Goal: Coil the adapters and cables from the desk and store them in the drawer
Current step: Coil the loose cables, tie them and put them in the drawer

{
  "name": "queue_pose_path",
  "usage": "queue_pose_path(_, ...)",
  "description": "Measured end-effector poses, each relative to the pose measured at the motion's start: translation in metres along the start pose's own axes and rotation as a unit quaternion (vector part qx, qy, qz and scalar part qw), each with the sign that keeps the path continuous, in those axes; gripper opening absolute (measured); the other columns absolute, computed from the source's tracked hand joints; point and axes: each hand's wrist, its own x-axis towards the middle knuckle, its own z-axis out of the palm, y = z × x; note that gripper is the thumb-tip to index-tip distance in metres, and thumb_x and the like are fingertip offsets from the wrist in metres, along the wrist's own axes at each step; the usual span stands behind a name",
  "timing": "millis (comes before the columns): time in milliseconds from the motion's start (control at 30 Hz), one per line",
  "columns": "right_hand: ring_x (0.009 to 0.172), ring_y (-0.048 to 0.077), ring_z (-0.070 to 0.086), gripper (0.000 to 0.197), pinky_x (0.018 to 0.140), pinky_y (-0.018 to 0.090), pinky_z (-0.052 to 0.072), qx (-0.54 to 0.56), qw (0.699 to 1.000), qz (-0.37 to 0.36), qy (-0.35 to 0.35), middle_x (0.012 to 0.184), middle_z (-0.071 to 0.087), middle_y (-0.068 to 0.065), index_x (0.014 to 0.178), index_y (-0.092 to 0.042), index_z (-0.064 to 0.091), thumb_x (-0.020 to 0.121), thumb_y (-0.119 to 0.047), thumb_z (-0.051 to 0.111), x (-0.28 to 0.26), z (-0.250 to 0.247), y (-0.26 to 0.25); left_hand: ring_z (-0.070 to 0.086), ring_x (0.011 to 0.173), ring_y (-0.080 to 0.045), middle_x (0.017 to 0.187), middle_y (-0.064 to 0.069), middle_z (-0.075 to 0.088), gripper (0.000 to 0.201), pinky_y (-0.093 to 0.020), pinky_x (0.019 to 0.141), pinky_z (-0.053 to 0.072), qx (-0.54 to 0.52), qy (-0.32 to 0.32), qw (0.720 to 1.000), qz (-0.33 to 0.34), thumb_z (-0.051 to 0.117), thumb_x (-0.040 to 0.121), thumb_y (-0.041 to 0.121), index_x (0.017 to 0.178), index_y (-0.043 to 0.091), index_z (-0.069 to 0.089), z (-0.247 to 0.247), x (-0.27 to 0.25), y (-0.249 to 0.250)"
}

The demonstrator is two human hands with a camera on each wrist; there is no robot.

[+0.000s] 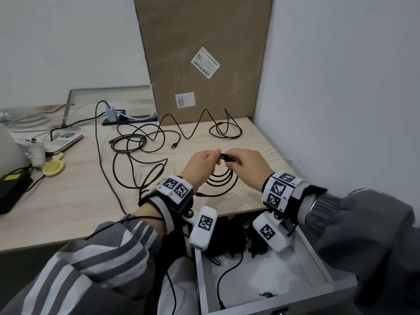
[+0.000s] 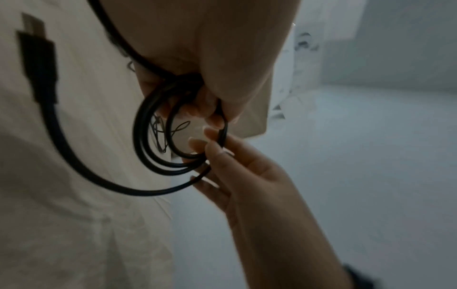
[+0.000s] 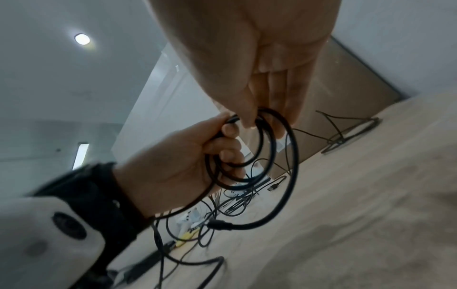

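A thin black cable hangs in several loops over the desk's front right part, just above the open drawer. My left hand grips the top of the coil, fingers curled round the bundled loops. My right hand pinches the same cable right beside it. In the right wrist view the coil hangs from both hands, and its free plug end dangles below. More black cables lie tangled on the desk behind, and a small black coil lies near the box.
A tall cardboard box leans on the wall behind the desk. A power strip, a black power brick and a yellow brush lie to the left. Dark adapters and a black cable are in the drawer.
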Motion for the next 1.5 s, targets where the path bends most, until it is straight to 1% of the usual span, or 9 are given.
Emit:
queue_pose_path(100, 0.091, 0.023, 0.061, 0.018, 0.082, 0.039, 0.047, -0.041, 0.999, -0.006, -0.020, 0.095, 0.070, 0.002, 0.104, -0.018, 0.067, 0.092, -0.020, 0.054, 0.002, 0.002, -0.001, 0.039, 0.056, -0.012, 0.061, 0.001, 0.045, 0.042, -0.027, 0.056, 0.031, 0.107, -0.022, 0.993, 0.046, 0.040, 0.102, 0.032, 0.065, 0.017, 0.052, 0.002, -0.002, 0.004)
queue_pose_path(200, 0.084, 0.025, 0.064, 0.013, 0.080, 0.041, 0.049, 0.015, 1.000, 0.017, 0.008, 0.084, 0.071, 0.007, 0.090, -0.011, 0.069, 0.089, -0.015, 0.057, 0.004, 0.001, 0.000, 0.048, 0.064, -0.010, 0.068, 0.005, 0.053, 0.036, -0.028, 0.065, 0.038, 0.091, -0.017, 0.995, 0.049, 0.042, 0.101, 0.033, 0.078, 0.011, 0.060, 0.005, -0.003, 0.006)
queue_pose_path(400, 0.078, 0.023, 0.066, 0.013, 0.080, 0.040, 0.053, 0.105, 0.984, 0.093, 0.114, 0.079, 0.070, 0.008, 0.084, -0.004, 0.070, 0.089, -0.009, 0.059, 0.010, -0.003, 0.013, 0.057, 0.093, -0.008, 0.098, 0.008, 0.062, 0.034, -0.023, 0.080, 0.042, 0.106, 0.110, 0.987, 0.048, 0.052, 0.094, 0.046, 0.106, 0.016, 0.060, -0.004, 0.003, -0.006)
queue_pose_path(533, 0.081, 0.027, 0.067, 0.012, 0.081, 0.046, 0.054, 0.153, 0.967, 0.122, 0.163, 0.080, 0.071, 0.011, 0.085, -0.005, 0.071, 0.087, -0.007, 0.059, 0.014, -0.001, 0.016, 0.052, 0.107, -0.013, 0.118, 0.003, 0.051, 0.051, -0.031, 0.093, 0.045, 0.121, 0.170, 0.977, 0.041, 0.057, 0.089, 0.052, 0.122, 0.015, 0.052, -0.008, 0.003, -0.008)
queue_pose_path(700, 0.082, 0.026, 0.068, 0.016, 0.082, 0.048, 0.054, 0.217, 0.944, 0.141, 0.205, 0.079, 0.071, 0.007, 0.076, -0.015, 0.067, 0.086, -0.009, 0.057, 0.018, 0.004, 0.007, 0.058, 0.089, -0.022, 0.099, -0.003, 0.059, 0.066, -0.035, 0.075, 0.047, 0.157, 0.165, 0.972, -0.064, 0.048, 0.083, 0.070, 0.113, 0.011, 0.043, -0.004, 0.001, 0.000)
queue_pose_path(800, 0.082, 0.023, 0.068, 0.016, 0.081, 0.048, 0.055, 0.235, 0.940, 0.135, 0.208, 0.077, 0.071, 0.003, 0.077, -0.014, 0.068, 0.087, -0.012, 0.057, 0.022, 0.006, -0.002, 0.063, 0.082, -0.022, 0.088, -0.005, 0.067, 0.079, -0.037, 0.076, 0.049, 0.177, 0.117, 0.972, -0.105, 0.038, 0.079, 0.080, 0.102, 0.006, 0.053, -0.004, 0.003, -0.001)
queue_pose_path(1067, 0.079, 0.015, 0.069, 0.023, 0.081, 0.044, 0.057, 0.278, 0.935, 0.126, 0.183, 0.076, 0.071, -0.003, 0.070, -0.027, 0.063, 0.088, -0.013, 0.058, 0.013, 0.017, -0.010, 0.064, 0.089, -0.016, 0.097, -0.007, 0.067, 0.046, -0.037, 0.089, 0.049, -0.054, 0.059, 0.991, -0.106, 0.043, 0.096, 0.051, 0.116, 0.009, 0.044, -0.007, 0.003, -0.001)
queue_pose_path(1233, 0.084, 0.019, 0.070, 0.013, 0.074, 0.033, 0.059, 0.331, 0.919, 0.141, 0.163, 0.084, 0.073, 0.005, 0.080, -0.015, 0.065, 0.090, -0.010, 0.058, 0.010, 0.023, -0.015, 0.063, 0.099, -0.025, 0.108, -0.014, 0.059, 0.029, -0.035, 0.084, 0.056, -0.134, 0.083, 0.983, -0.093, 0.045, 0.100, 0.036, 0.110, 0.009, 0.047, -0.003, 0.008, -0.008)
queue_pose_path(1500, 0.081, 0.023, 0.071, 0.014, 0.068, 0.028, 0.058, 0.369, 0.903, 0.193, 0.104, 0.091, 0.071, 0.018, 0.083, -0.009, 0.063, 0.093, -0.012, 0.055, 0.012, 0.028, -0.016, 0.055, 0.077, -0.017, 0.078, -0.003, 0.057, 0.013, -0.039, 0.089, 0.049, -0.210, 0.094, 0.971, -0.063, 0.047, 0.100, 0.020, 0.090, 0.012, 0.050, -0.005, 0.003, 0.002)
